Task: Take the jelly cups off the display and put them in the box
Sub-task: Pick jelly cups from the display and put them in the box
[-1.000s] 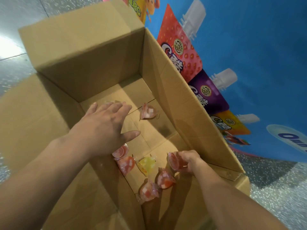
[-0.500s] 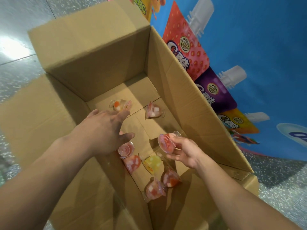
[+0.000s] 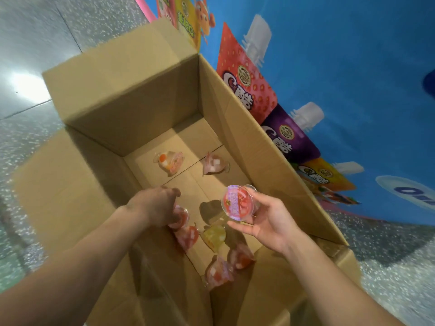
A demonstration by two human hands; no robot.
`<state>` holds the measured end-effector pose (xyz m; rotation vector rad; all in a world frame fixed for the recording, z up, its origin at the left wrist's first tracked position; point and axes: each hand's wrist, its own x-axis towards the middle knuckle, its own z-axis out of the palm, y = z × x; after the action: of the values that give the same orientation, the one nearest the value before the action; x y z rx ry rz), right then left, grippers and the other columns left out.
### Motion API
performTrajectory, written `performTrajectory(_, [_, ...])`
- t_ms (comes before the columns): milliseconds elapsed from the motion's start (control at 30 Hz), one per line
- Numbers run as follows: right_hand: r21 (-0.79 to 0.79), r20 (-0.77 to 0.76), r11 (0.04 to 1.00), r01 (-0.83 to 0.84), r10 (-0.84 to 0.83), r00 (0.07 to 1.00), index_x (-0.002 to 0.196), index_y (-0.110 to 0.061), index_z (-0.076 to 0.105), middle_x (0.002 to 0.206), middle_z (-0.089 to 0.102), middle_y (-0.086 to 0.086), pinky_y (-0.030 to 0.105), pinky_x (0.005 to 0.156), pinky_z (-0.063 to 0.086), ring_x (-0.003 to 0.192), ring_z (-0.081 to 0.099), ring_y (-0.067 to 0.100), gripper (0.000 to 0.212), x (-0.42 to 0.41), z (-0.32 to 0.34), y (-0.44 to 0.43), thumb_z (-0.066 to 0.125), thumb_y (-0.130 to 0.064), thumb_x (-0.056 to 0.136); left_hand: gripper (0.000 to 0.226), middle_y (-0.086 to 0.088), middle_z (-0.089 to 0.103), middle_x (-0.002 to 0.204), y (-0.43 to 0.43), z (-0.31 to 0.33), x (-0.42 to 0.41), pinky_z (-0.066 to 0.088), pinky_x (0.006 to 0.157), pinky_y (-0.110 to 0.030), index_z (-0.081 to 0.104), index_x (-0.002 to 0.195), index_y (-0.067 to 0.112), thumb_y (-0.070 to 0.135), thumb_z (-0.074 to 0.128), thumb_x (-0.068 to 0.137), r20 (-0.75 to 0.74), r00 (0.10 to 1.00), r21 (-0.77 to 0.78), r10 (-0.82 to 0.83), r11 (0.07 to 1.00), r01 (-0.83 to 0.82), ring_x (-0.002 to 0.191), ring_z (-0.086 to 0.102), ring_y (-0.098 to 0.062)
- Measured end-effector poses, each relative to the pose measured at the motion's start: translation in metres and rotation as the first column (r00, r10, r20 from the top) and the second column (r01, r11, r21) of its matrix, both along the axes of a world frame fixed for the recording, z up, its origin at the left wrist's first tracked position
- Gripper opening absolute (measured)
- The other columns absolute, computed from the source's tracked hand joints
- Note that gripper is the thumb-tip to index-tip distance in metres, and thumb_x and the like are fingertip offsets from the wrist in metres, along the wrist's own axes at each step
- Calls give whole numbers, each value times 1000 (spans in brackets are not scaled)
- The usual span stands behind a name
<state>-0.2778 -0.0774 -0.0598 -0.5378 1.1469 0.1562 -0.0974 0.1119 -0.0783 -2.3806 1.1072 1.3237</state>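
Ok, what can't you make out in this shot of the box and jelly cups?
Head view only.
Left hand: motion-blurred; its grip on the red cup beneath is unclear.
Held cup in the right hand: lid print too small to read.
Display: only a printed panel shows; the rest is cut off by the frame edges.

Shop floor: blue promotional display (image 3: 353, 67) with printed snack pouches, speckled tile floor (image 3: 35, 43), cardboard box (image 3: 131, 90).

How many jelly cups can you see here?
8 jelly cups: one in the right hand, one at the left hand, four at the near end of the box, two at its far end. Others may be hidden.
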Motion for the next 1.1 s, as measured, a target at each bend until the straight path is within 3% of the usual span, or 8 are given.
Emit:
performTrajectory(100, [11, 8, 999, 37, -37, 999, 132, -12, 64, 126, 68, 19, 54, 82, 59, 108, 70, 36, 55, -6, 1, -9, 70, -26, 79, 43, -9, 57, 130, -6, -22, -8, 52, 96, -37, 46, 135, 17, 41, 49, 100, -6, 992, 185, -124, 975, 123, 117, 59, -25])
performTrajectory(167, [26, 2, 997, 69, -69, 998, 133, -14, 63, 123, 69, 19, 54, 85, 58, 107, 70, 36, 52, -9, -2, -14, 68, -25, 83, 47, -8, 56, 132, -16, -31, -6, 49, 99, -36, 49, 133, 17, 45, 55, 96, -8, 997, 238, -71, 969, 71, 121, 57, -24])
performTrajectory(333, [63, -3, 991, 118, -118, 993, 120, -14, 66, 107, 74, 17, 53, 86, 58, 98, 72, 36, 40, -13, -9, -22, 68, -24, 81, 62, -9, 56, 134, -41, -53, -12, 50, 99, -38, 47, 137, 14, 47, 68, 88, -5, 1000, 259, -13, 966, 14, 122, 55, -27])
performTrajectory(500, [75, 10, 989, 130, -131, 991, 118, -10, 68, 111, 74, 17, 54, 86, 57, 104, 71, 37, 28, -13, -7, -31, 63, -21, 92, 54, -10, 58, 129, -37, -85, -29, 51, 97, -41, 51, 135, 15, 45, 62, 92, 64, 998, 280, -25, 960, 6, 118, 57, -28])
performTrajectory(700, [41, 14, 992, 119, -120, 993, 119, -7, 70, 108, 75, 18, 54, 84, 58, 102, 72, 35, 32, -12, -5, -42, 67, -21, 91, 37, -10, 55, 133, -43, -91, -42, 36, 107, -55, 51, 135, 18, 21, 52, 98, 161, 982, 288, -94, 957, 44, 129, 47, -31])
performTrajectory(833, [17, 6, 993, 115, -115, 993, 109, -9, 75, 112, 73, 19, 55, 87, 58, 104, 71, 37, 22, -9, -5, -46, 67, -20, 92, 35, -10, 62, 117, -41, -79, -31, 50, 97, -46, 55, 124, 11, 31, 59, 94, 124, 984, 112, 131, 983, -145, 109, 61, -29])
performTrajectory(1000, [6, -4, 991, 131, -131, 991, 94, -14, 79, 105, 76, 17, 53, 84, 59, 101, 72, 36, 13, 2, 13, -38, 68, -20, 92, 44, -11, 64, 116, -40, -38, -11, 53, 92, -35, 59, 121, 11, 43, 65, 91, 23, 891, -60, 453, 890, -451, 109, 61, -28])
performTrajectory(1100, [26, -13, 988, 152, -151, 988, 111, -11, 73, 109, 74, 19, 52, 83, 58, 100, 73, 37, 22, 5, 38, -30, 66, -19, 92, 44, -5, 68, 104, -29, -9, -8, 58, 86, -37, 61, 114, 19, 47, 73, 83, -30, 806, -167, 592, 792, -588, 100, 66, -24])
